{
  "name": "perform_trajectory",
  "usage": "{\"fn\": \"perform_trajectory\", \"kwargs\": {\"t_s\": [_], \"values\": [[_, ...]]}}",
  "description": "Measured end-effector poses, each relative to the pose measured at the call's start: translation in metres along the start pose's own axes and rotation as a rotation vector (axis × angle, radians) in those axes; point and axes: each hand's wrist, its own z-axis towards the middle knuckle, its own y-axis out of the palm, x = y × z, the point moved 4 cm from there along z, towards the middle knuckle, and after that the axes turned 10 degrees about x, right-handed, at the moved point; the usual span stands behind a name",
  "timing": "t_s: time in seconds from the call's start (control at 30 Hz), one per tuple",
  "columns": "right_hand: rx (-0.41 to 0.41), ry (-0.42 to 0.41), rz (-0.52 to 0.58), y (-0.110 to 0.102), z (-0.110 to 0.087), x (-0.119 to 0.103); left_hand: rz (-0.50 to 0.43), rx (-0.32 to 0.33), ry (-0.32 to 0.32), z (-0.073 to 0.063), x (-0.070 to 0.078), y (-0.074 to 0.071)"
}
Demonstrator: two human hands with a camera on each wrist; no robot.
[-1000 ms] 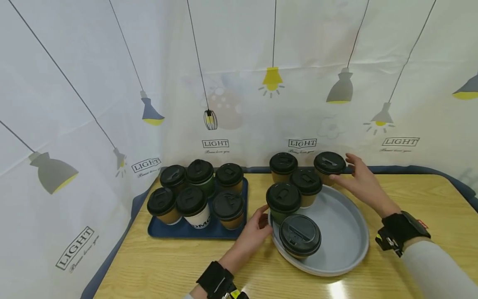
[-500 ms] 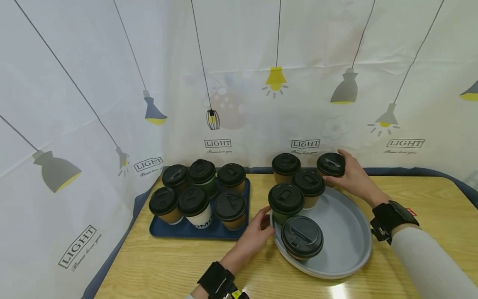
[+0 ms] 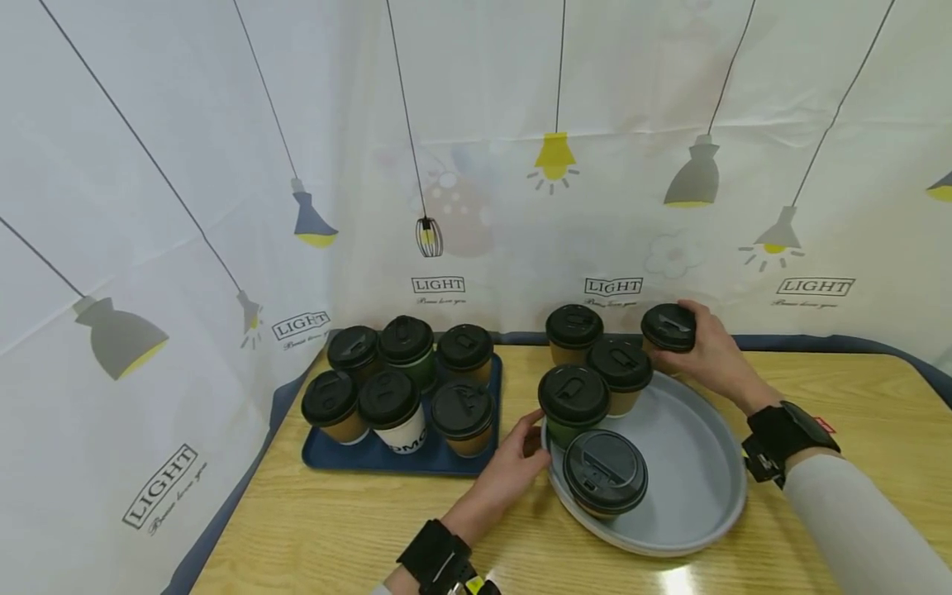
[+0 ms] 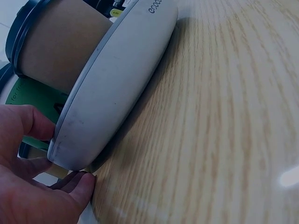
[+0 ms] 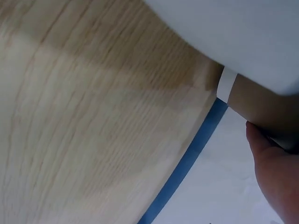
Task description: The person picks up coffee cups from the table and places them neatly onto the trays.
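Note:
At the back right, my right hand [image 3: 706,359] grips a brown paper cup [image 5: 257,100] with a black lid [image 3: 669,326], behind the round grey tray [image 3: 687,471]. In the right wrist view the cup's white base shows close to the table; contact cannot be told. My left hand [image 3: 513,459] pinches the round tray's left rim, a finger against its side and others under its edge in the left wrist view. On that tray stand a cup with a wide black lid [image 3: 606,473], a green cup [image 3: 574,397] and a brown cup [image 3: 621,368].
Another lidded cup [image 3: 574,326] stands at the back, its base hidden. To the left, a blue rectangular tray [image 3: 402,463] bears several black-lidded cups, including a white one [image 3: 402,434]. A lamp-printed cloth [image 3: 506,207] hangs behind the wooden table [image 3: 335,529].
My right hand has moved in and its fingers have closed round the back-right cup, which has shifted slightly. My left hand stays at the tray's rim. The head view has turned a little left.

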Motion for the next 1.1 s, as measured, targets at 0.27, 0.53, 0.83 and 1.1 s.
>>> {"fn": "perform_trajectory", "kwargs": {"t_s": [0.27,0.53,0.83,1.1], "values": [[0.05,0.008,0.029,-0.019,-0.011,-0.013,-0.004,0.009,-0.008,0.0,0.0,0.002],[0.071,0.045,0.082,-0.04,-0.027,-0.031,-0.016,-0.002,-0.005,0.0,0.0,0.002],[0.124,0.01,0.047,-0.056,-0.054,-0.046,0.0,-0.006,0.013,0.0,-0.002,0.003],[0.133,0.001,0.018,-0.061,-0.081,-0.061,-0.006,-0.015,0.024,-0.001,-0.002,0.003]]}}
